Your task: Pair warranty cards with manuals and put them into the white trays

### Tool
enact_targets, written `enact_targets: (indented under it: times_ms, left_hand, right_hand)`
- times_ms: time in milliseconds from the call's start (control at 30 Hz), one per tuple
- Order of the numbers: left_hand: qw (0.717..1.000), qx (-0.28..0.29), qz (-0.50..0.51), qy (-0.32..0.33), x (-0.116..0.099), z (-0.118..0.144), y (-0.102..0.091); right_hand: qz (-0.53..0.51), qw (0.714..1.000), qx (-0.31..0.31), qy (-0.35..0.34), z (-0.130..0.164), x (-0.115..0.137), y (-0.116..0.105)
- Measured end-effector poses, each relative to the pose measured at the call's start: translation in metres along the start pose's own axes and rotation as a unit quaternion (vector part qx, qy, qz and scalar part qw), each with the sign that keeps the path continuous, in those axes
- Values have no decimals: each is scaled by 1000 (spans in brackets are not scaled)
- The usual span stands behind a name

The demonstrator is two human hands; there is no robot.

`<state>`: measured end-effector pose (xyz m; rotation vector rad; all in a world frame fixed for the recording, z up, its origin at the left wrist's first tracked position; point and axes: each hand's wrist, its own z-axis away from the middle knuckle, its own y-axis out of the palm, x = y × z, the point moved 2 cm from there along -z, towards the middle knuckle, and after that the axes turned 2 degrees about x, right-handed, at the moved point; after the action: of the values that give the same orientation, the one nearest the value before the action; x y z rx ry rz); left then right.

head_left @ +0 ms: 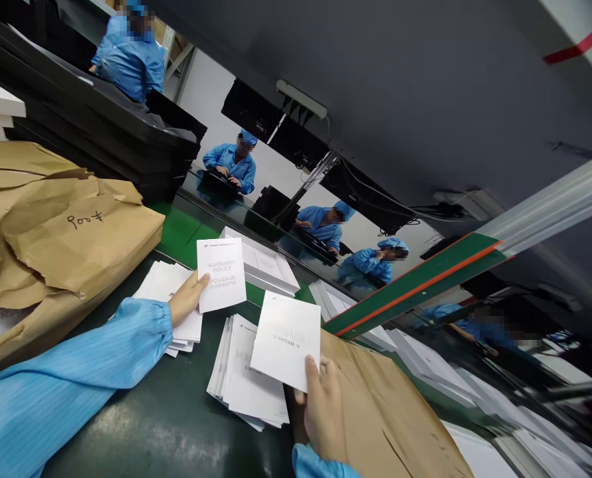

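At centre of the dark bench (166, 425), approx. 12 o'clock from the person, the warranty leaflet (222, 274) is held upright in the left hand (187, 297), thumb pinching its lower-left edge, print facing the camera. The right hand (323, 408) grips a second booklet (286, 340) by its bottom corner, thumb on top, lifted just above the booklet stack (248, 385).

Under the left hand, at 10 o'clock from that stack, lies the leaflet stack (163, 287). A white box (266, 265) sits at 1 o'clock from the leaflet, on the green belt (179, 229). Torn brown wrapping (61, 232) w/ handwritten marks is at 9 o'clock; more brown paper (390, 411) lies under the right wrist at 4 o'clock. Co-workers in blue (230, 162) sit along the far side of the line.

Judgement: to pair the two well, each hand should check it holds one sheet only, fanning w/ the thumb, square the edges together, keep print the same way up, and avoid creasing corners.
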<state>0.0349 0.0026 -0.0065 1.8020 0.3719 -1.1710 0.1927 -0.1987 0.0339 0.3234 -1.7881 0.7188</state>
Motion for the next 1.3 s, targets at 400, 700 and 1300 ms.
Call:
enact_targets:
  times_ms: [400, 700, 1300]
  left_hand:
    - [996, 26, 64, -53, -16, 6, 5]
    - [992, 68, 72, -78, -14, 9, 6]
    - [973, 19, 219, -75, -12, 1, 0]
  right_hand:
    - [-316, 948, 4, 45, -48, -19, 66]
    - [-299, 951, -20, 71, -45, -26, 64]
    - [-305, 942, 124, 63, -36, -20, 75]
